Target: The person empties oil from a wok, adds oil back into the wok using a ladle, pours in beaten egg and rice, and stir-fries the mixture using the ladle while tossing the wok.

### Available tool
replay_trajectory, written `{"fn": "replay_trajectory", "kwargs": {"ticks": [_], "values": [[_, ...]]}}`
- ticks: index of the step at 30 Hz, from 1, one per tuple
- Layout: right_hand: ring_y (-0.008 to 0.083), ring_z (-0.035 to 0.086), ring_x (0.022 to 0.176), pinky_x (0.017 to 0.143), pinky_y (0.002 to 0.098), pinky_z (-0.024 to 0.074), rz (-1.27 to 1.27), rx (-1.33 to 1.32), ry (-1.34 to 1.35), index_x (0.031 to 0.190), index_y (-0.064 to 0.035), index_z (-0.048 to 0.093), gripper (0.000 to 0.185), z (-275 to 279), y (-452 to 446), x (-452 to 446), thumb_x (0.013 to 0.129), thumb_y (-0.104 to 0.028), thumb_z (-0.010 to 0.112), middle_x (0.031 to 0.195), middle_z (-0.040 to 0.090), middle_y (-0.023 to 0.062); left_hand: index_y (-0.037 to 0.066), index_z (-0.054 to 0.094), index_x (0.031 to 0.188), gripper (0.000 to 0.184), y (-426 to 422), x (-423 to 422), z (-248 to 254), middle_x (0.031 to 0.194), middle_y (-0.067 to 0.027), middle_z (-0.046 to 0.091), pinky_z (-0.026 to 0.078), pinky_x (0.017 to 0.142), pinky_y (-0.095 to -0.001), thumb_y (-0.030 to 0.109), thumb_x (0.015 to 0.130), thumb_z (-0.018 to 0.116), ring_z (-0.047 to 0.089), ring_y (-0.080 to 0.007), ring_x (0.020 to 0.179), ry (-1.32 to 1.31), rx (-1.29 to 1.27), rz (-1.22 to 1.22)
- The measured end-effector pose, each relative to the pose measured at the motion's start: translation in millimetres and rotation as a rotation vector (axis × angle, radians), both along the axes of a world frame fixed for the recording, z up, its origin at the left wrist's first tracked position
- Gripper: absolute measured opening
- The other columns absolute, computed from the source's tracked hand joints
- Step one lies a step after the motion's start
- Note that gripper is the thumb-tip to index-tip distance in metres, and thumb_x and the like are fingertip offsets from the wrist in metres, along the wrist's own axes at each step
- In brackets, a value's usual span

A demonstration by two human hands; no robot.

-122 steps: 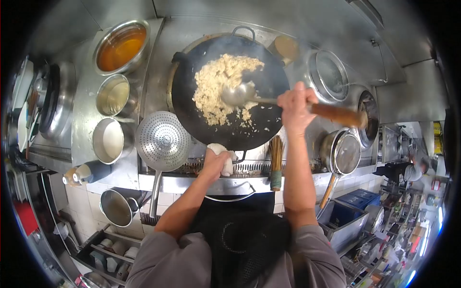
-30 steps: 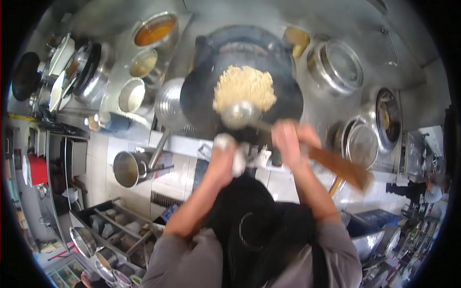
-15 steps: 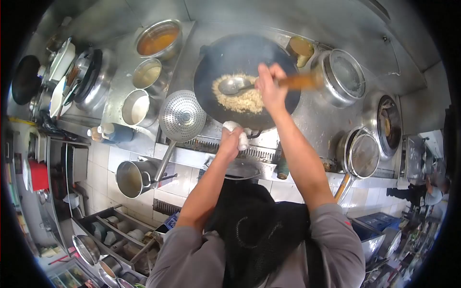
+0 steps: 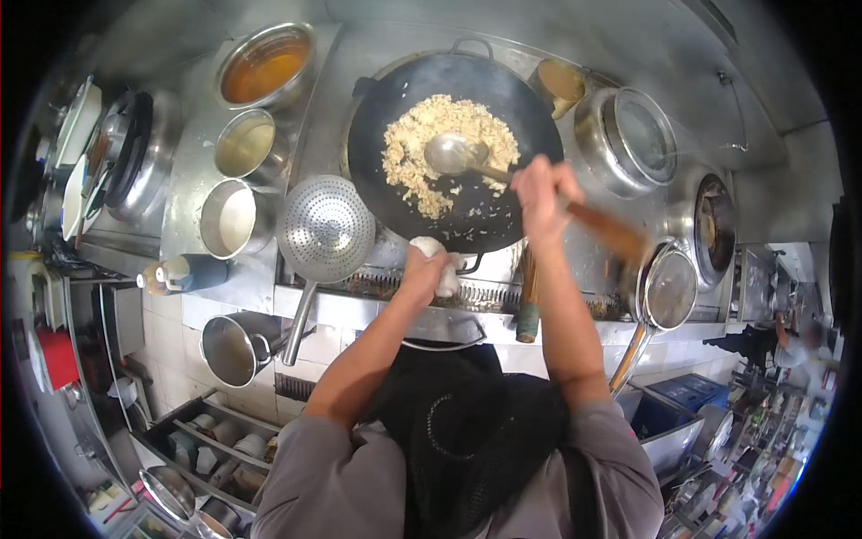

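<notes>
A large black wok (image 4: pixel 373 166) holds loose, pale yellow grains that look like fried rice (image 4: pixel 422 126). My right hand (image 4: pixel 543 198) is closed around the wooden handle of a ladle (image 4: pixel 449 154), whose metal bowl rests among the grains; the handle's far end is blurred. At the wok's near rim, my left hand (image 4: pixel 424 277) is shut on a folded white cloth (image 4: pixel 446 280). The cloth presses against the rim beside a loop handle (image 4: pixel 470 264). Whether the fingers also grip the rim underneath is hidden.
To the left lie a perforated strainer (image 4: pixel 326 229) and several metal pots, one with orange liquid (image 4: pixel 268 74). Stacked metal bowls (image 4: pixel 628 139) stand at right, with a mesh strainer (image 4: pixel 670 289) below them. Bottles (image 4: pixel 193 272) stand at the counter's left edge. Another person (image 4: pixel 795 346) is far right.
The rice has spread out and shifted up across the wok. My right hand and the ladle handle have moved right and down, and the wok now sits tilted differently in view.
</notes>
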State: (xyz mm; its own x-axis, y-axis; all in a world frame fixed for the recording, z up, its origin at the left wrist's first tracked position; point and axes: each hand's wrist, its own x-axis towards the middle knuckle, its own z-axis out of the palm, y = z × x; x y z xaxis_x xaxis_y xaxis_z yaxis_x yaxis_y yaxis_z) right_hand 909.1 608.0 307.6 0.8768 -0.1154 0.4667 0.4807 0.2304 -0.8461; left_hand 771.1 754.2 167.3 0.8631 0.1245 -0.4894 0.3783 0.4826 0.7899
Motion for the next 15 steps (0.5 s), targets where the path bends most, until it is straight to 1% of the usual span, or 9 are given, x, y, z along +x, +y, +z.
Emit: {"fn": "replay_trajectory", "kwargs": {"ticks": [2,4,6,7,9,10,11,13,15], "values": [[0.0082,0.041,0.048,0.044,0.0285,0.0371,-0.030,0.042,0.207,0.077,-0.0114,0.040,0.033,54.7,-11.6,35.1,0.102,-0.008,0.060,0.058,0.044,-0.0002,-0.001,0.053,0.115,0.033,2.4,3.1,6.4,0.097,-0.0121,0.065,0.056,0.063,-0.0346,-0.008,0.083,0.057,0.067,-0.0210,0.080,0.050,-0.011,-0.027],[0.0081,0.039,0.047,0.044,0.0282,0.0359,-0.139,0.039,0.151,0.077,-0.0121,0.040,0.033,81.4,-36.6,47.7,0.102,-0.008,0.062,0.057,0.043,-0.0009,-0.002,0.055,0.112,0.031,7.9,7.4,7.6,0.095,-0.0124,0.066,0.056,0.060,-0.0344,-0.008,0.082,0.057,0.068,-0.0208,0.076,0.096,-0.014,-0.052],[0.0080,0.038,0.045,0.044,0.0280,0.0346,-0.236,0.025,0.104,0.076,-0.0129,0.040,0.034,74.0,-30.3,58.4,0.101,-0.008,0.063,0.056,0.042,-0.0016,-0.004,0.056,0.110,0.029,2.2,5.2,3.0,0.092,-0.0136,0.068,0.054,0.056,-0.0341,-0.008,0.081,0.057,0.067,-0.0205,0.071,0.089,-0.004,0.036],[0.0080,0.037,0.044,0.043,0.0282,0.0328,-0.227,0.080,0.132,0.075,-0.0128,0.039,0.036,47.4,-7.4,67.4,0.100,-0.009,0.064,0.055,0.041,-0.0023,-0.005,0.056,0.110,0.029,10.3,5.8,0.3,0.094,-0.0149,0.069,0.054,0.056,-0.0336,-0.008,0.082,0.058,0.068,-0.0205,0.072,0.112,0.002,-0.091],[0.0076,0.037,0.043,0.040,0.0288,0.0291,-0.112,0.160,0.145,0.073,-0.0136,0.037,0.040,22.8,30.0,70.3,0.100,-0.011,0.067,0.054,0.039,-0.0045,-0.004,0.055,0.111,0.030,9.7,7.6,-6.7,0.096,-0.0145,0.068,0.055,0.058,-0.0340,-0.007,0.081,0.059,0.068,-0.0206,0.074,0.090,0.015,-0.079],[0.0076,0.037,0.041,0.038,0.0284,0.0276,-0.015,0.122,0.157,0.072,-0.0142,0.037,0.042,38.1,34.4,67.3,0.099,-0.013,0.069,0.054,0.040,-0.0046,-0.004,0.055,0.113,0.032,9.8,5.4,-6.9,0.097,-0.0141,0.067,0.055,0.060,-0.0344,-0.007,0.081,0.060,0.068,-0.0208,0.076,0.084,0.026,-0.066],[0.0076,0.036,0.041,0.037,0.0286,0.0266,-0.074,0.046,0.202,0.072,-0.0144,0.037,0.042,54.1,34.9,71.7,0.098,-0.013,0.070,0.053,0.040,-0.0045,-0.003,0.053,0.115,0.035,6.7,4.4,-0.6,0.101,-0.0132,0.066,0.056,0.064,-0.0351,-0.006,0.081,0.062,0.067,-0.0211,0.082,0.098,0.084,0.008],[0.0075,0.034,0.039,0.036,0.0288,0.0235,-0.219,-0.067,0.241,0.070,-0.0146,0.037,0.045,89.1,32.6,84.6,0.097,-0.017,0.073,0.051,0.039,-0.0041,-0.003,0.053,0.116,0.036,10.5,3.7,6.2,0.102,-0.0126,0.065,0.056,0.065,-0.0352,-0.006,0.081,0.062,0.067,-0.0211,0.083,0.070,0.079,0.001],[0.0080,0.037,0.039,0.037,0.0283,0.0283,-0.236,0.072,0.150,0.071,-0.0148,0.039,0.043,110.0,29.8,95.1,0.097,-0.017,0.073,0.052,0.041,-0.0034,-0.002,0.053,0.117,0.037,7.5,4.9,-18.8,0.105,-0.0118,0.065,0.055,0.067,-0.0348,-0.005,0.082,0.063,0.066,-0.0210,0.085,0.000,0.067,0.041]]}}
